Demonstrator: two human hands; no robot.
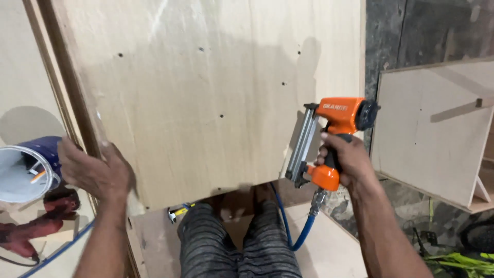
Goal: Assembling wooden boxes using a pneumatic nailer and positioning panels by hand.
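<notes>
Plywood panel: we see a large pale plywood panel filling the upper middle of the view, tilted, with small dark holes dotted over its face; we take it as our landmark.
Left hand: our left hand lies against the panel's lower left edge, palm to the wood, fingers curled over the edge and blurred. The forearm rises to it from below, almost straight up.
Left hand state: it grips the panel's edge, closed around the wood.
Right hand: our right hand sits just off the panel's lower right corner, wrist bent slightly inward, forearm coming up from the lower right.
Right hand state: it is wrapped tight around the handle of an orange nail gun.
Nail gun: its grey magazine slants beside the panel's right edge, the orange head uppermost; whether the nose touches the wood we cannot tell.
Air hose: a blue air hose hangs from the gun's base, curving below the panel.
Legs: knees in grey striped trousers show under the panel's bottom edge.
Left of the panel: a blue bucket with a red power tool beneath it.
Right of the panel: a second, smaller board leans well apart.
</notes>
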